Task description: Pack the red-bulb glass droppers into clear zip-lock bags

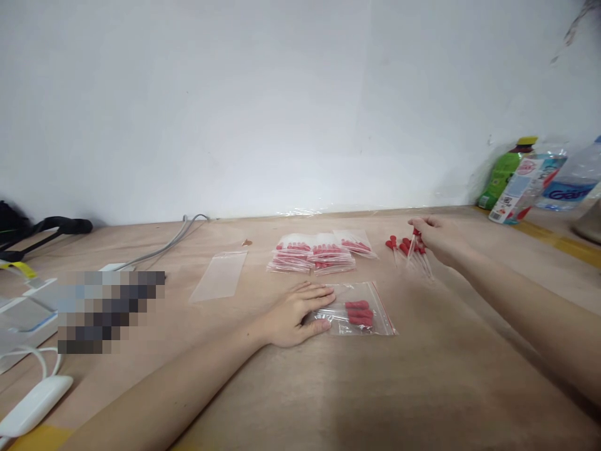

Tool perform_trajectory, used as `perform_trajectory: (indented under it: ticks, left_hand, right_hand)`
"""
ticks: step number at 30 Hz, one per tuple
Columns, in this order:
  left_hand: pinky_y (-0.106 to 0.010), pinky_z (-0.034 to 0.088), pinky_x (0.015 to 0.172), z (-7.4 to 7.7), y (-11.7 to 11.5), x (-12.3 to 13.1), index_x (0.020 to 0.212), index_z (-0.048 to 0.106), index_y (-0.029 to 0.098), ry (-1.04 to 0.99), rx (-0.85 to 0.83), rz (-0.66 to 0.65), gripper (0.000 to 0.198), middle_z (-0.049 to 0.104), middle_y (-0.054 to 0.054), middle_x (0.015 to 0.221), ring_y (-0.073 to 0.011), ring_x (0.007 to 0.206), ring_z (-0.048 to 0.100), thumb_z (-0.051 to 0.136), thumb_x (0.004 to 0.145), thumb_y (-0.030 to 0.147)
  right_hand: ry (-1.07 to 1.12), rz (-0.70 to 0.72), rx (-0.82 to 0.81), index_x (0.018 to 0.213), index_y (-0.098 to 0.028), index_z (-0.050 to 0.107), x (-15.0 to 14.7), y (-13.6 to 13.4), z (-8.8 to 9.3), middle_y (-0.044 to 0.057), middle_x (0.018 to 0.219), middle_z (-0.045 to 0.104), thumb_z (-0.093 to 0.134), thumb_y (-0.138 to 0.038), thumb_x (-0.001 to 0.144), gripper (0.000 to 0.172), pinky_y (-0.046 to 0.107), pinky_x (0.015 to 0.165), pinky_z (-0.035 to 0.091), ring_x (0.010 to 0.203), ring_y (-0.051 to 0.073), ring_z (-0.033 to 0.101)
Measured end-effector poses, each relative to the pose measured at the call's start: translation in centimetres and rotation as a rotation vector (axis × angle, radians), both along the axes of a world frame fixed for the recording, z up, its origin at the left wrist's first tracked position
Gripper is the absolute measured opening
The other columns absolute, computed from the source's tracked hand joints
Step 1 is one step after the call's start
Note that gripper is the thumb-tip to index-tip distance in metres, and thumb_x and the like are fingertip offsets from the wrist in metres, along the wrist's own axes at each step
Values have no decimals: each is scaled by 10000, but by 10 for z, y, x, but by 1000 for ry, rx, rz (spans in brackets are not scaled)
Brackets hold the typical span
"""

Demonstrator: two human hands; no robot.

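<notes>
My left hand (295, 316) lies with its fingers spread over the left end of a clear zip bag (359, 290), touching it. Inside that bag show several red rubber bulbs (359, 313) of droppers; their stems are partly covered by my fingers. Over on the right, my right hand (428, 230) pinches a dropper (416, 232) by its red bulb, its clear stem pointing down. Under and beside it is a loose group of droppers (406, 243) with red bulbs. Behind my left hand lie stacks of filled zip bags (291, 257), red bulbs showing through.
An unfilled clear bag (220, 275) lies left of the stacks. Grey cables (164, 241), a white power strip (35, 329) and a blurred-out object (110, 313) are at left. Bottles (507, 172) and a carton (526, 188) stand back right, by the wall.
</notes>
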State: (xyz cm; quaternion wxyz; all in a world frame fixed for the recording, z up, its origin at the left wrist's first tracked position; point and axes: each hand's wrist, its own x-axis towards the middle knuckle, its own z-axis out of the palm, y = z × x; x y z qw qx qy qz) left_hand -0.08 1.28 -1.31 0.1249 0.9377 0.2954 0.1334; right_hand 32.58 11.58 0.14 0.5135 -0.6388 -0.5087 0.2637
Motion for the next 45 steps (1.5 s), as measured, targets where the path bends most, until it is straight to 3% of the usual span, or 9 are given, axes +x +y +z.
perform_trajectory:
  ticks: [10,16,20,23,26,34,38,43,45]
  left_hand:
    - [-442,227,1060,2,-1,0,1310,391,233,-39,-17,-4,485,386,-61,1362,-232,1263,338,487,857,379]
    - [-428,224,1064,2,-2,0,1336,346,224,-42,-16,-4,513,382,-70,1365,-230,1264,334,472,865,383]
    - [-408,233,1062,2,-3,0,1366,276,218,-54,-8,-18,563,383,-75,1363,-222,1262,333,474,864,378]
    - [-402,245,1055,3,-3,0,1369,264,225,-49,-5,-21,566,385,-72,1360,-224,1256,339,472,864,378]
    - [-406,234,1059,4,-2,0,1369,264,228,-34,-1,-19,563,379,-71,1364,-228,1258,335,465,867,384]
    - [-413,237,1056,3,-1,0,1370,256,225,-31,20,-29,564,378,-75,1364,-223,1259,332,459,870,389]
    - [-417,238,1057,1,0,0,1367,266,217,-26,26,-25,560,379,-81,1362,-224,1260,331,456,871,394]
    - [-418,234,1063,0,1,0,1372,257,216,-15,27,-16,577,365,-78,1374,-217,1266,328,463,866,403]
    - [-417,212,1074,-1,1,-1,1367,274,215,3,22,-12,565,356,-73,1380,-212,1277,312,457,869,409]
  right_hand:
    - [467,84,29,760,-203,500,-28,-71,-34,-14,641,511,547,-394,758,196,194,413,440,468,72,490]
    - [665,262,-110,788,-221,496,-43,-88,-34,-8,694,593,633,-289,708,172,246,633,533,612,107,603]
    - [495,518,-252,773,-181,549,-44,-97,-30,10,729,638,717,-292,624,250,213,598,502,633,95,593]
    - [271,593,-264,738,-164,579,-45,-99,-25,-35,574,579,717,-348,608,264,172,438,401,477,55,486]
    - [146,649,-235,727,-156,605,-49,-98,-25,-52,531,544,711,-357,600,260,171,421,357,455,48,447]
    - [75,682,-204,827,-155,618,-55,-95,-31,35,763,668,687,-358,618,300,296,677,488,701,150,612]
    - [40,626,-131,784,-156,627,-66,-96,-33,51,768,673,637,-406,659,279,308,666,497,700,170,621]
    - [-124,792,-49,839,-179,661,-67,-97,-30,42,805,677,514,-414,754,290,297,651,478,728,175,607]
    - [-269,697,-30,827,-177,665,-58,-91,-23,38,765,674,503,-407,751,291,283,614,459,682,168,594]
